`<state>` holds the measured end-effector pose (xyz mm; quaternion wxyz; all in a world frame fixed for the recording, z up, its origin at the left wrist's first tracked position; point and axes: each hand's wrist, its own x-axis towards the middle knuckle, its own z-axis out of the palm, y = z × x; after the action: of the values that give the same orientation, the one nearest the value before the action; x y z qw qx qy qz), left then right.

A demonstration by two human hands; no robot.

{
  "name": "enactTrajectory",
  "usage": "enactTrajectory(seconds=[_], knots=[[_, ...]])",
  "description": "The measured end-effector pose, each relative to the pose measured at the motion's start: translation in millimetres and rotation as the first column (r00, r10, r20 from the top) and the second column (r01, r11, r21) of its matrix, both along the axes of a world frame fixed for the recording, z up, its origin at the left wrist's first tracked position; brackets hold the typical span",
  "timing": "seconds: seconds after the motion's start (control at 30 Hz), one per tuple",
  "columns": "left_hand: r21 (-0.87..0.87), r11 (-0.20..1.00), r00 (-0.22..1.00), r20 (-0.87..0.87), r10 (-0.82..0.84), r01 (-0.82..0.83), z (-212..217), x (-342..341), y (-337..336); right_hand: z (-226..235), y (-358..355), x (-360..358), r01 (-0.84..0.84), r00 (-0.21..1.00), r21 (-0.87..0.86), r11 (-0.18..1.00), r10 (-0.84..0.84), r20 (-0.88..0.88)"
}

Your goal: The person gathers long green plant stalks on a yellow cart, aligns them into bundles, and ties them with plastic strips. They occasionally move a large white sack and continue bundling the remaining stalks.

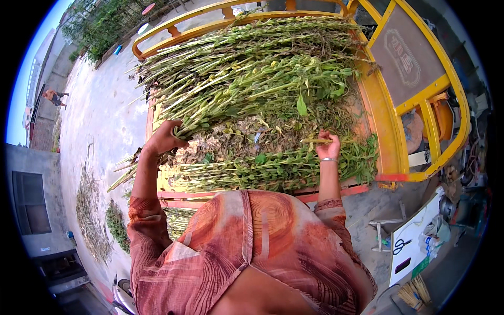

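Note:
My left hand (166,138) is closed round the cut ends of a bundle of sesame-like stalks (231,107), whose leafy, podded tops reach to the right. Pinched in the fingers of my right hand (328,145) is a thin yellowish piece of stalk (313,140). Between the two hands lies a layer of dry, crumpled leaves (247,135) on the truck bed. A row of green stalks (262,170) runs along the near side of the bed, just below my hands. More stalks (226,47) are heaped at the far side.
Yellow rails (210,18) edge the bed's far side, and a yellow frame with a grey panel (401,58) stands at right. A white board (417,236) at lower right bears scissors (401,246). Dry stalks (90,210) lie on the concrete at left. Far left, a person (54,97) stands.

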<state>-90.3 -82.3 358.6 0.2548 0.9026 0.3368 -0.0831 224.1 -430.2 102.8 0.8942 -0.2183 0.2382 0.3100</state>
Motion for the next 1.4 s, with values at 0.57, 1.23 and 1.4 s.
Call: enactTrajectory(seconds=[0.57,1.23,1.4], knots=[[-0.203,0.831,0.847,0.258,-0.464,0.517,-42,58,-21,2,-46,-76,-0.341,0.937,0.013,0.94,0.339,0.085],[0.104,0.909,0.901,-0.213,-0.377,0.405,-307,11,-49,4,-4,-142,-0.566,0.813,-0.292,0.771,0.58,-0.045],[0.22,0.904,0.93,-0.045,-0.366,0.367,-287,-12,-56,0,21,-140,-0.61,0.761,-0.407,0.68,0.645,-0.062]])
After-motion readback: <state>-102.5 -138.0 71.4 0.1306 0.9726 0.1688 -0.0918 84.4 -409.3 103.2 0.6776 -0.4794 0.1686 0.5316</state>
